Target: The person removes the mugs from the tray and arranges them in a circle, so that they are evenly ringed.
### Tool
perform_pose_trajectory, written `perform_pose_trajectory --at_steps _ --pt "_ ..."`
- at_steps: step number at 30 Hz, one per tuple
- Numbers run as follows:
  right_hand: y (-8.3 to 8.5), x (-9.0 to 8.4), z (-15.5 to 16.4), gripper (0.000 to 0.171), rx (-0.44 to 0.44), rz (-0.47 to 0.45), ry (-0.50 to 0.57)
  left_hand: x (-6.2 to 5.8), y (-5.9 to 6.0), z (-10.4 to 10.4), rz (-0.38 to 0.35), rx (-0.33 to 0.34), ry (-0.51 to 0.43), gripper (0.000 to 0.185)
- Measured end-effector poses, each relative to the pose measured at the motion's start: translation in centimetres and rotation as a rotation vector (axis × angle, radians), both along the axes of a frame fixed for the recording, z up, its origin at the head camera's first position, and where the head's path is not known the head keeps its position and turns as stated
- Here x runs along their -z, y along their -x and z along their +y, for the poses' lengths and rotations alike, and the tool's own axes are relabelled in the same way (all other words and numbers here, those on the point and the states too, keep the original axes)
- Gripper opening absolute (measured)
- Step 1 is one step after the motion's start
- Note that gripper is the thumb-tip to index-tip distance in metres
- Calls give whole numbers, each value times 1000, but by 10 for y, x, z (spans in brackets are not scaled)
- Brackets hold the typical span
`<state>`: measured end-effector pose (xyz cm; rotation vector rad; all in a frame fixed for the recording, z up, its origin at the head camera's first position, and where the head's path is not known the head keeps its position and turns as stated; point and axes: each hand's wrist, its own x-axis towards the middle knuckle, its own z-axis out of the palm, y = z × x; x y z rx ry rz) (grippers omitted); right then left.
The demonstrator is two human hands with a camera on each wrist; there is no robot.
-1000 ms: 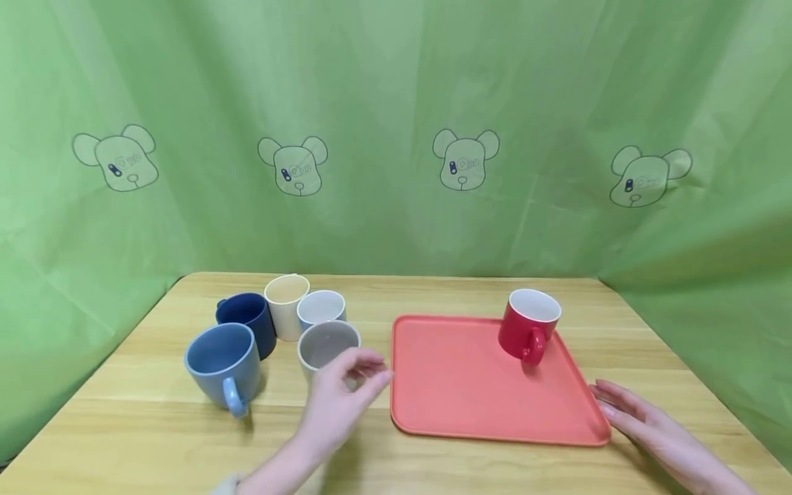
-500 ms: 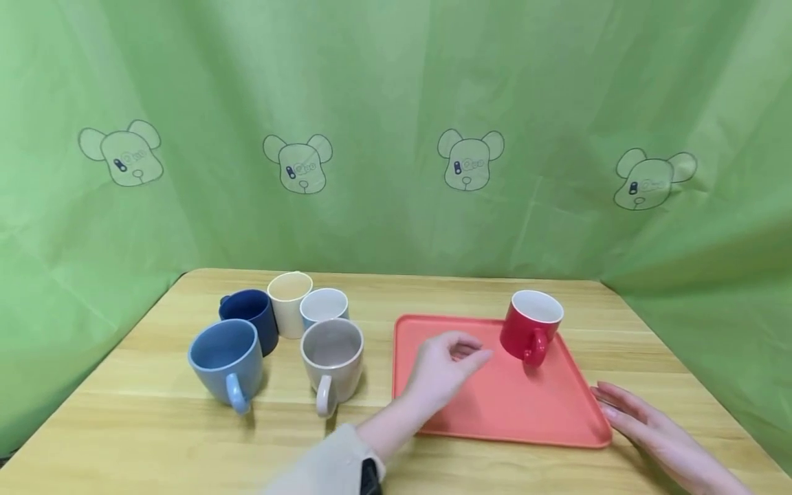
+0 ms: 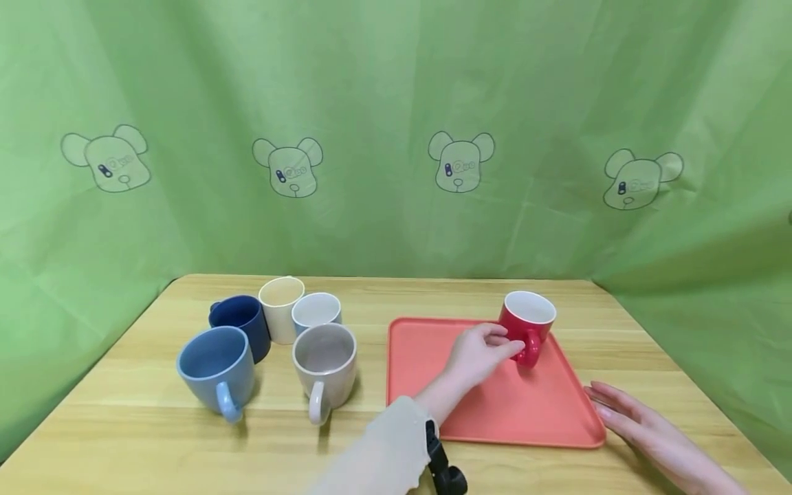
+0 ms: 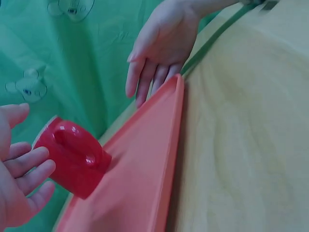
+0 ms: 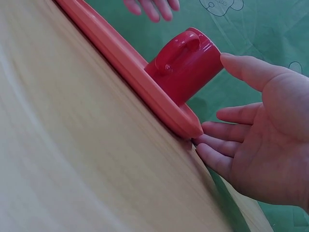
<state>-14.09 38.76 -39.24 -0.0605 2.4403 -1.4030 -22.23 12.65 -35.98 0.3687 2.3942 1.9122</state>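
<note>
A red mug (image 3: pixel 524 328) with a white inside stands upright at the back right of the coral tray (image 3: pixel 433 385), handle facing the near side. My left hand (image 3: pixel 479 357) reaches over the tray just left of this mug. The left wrist view shows its fingers (image 4: pixel 34 164) loosely bent beside the mug, with a small gap and nothing held. By the tray's right edge is my right hand (image 3: pixel 643 430). In the right wrist view its fingertips (image 5: pixel 210 128) are at the tray's rim, and the thumb is held apart from the fingers.
Left of the tray, a grey mug (image 3: pixel 331 375), a light blue mug (image 3: pixel 216 385), a navy mug (image 3: pixel 247 323), a cream mug (image 3: pixel 280 316) and a white-and-blue mug (image 3: pixel 317 313) stand close together on the wooden table (image 3: pixel 155 440). Green curtains (image 3: pixel 371 227) surround it.
From beside the grey mug, my left hand has travelled right across the tray to the red mug. The right hand stays at the tray edge; the mugs and tray keep their places.
</note>
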Motion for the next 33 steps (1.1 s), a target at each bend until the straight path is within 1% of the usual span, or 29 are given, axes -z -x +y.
perform_pose_trajectory --at_steps 3,5,9,12,15,18,21,25,28,31,33 --pt "-2 -1 1 63 7 -3 -3 3 8 8 -37 15 -9 35" --pt "-2 -2 1 64 11 -9 -10 4 13 12 -56 22 12 38" --pt "-2 -2 1 64 14 -18 -12 2 21 19 -64 51 79 39" --pt "-1 -2 1 64 11 -20 -2 0 24 23 -59 89 115 34" --pt "-1 -1 0 64 13 -23 -1 1 23 28 -56 108 128 28" --pt "-1 -1 0 65 15 -24 -20 4 21 33 -77 98 106 23" --pt "-2 -1 1 65 14 -25 -16 9 18 39 -99 95 72 18" --pt "-2 0 2 65 13 -23 2 12 13 45 -102 137 15 17" --pt "-3 0 1 65 16 -18 4 15 10 49 -119 155 -37 17" --pt "-3 0 1 64 18 -6 4 18 9 54 -144 144 -106 10" --pt "-4 0 1 63 15 9 7 19 9 56 -154 128 -144 10"
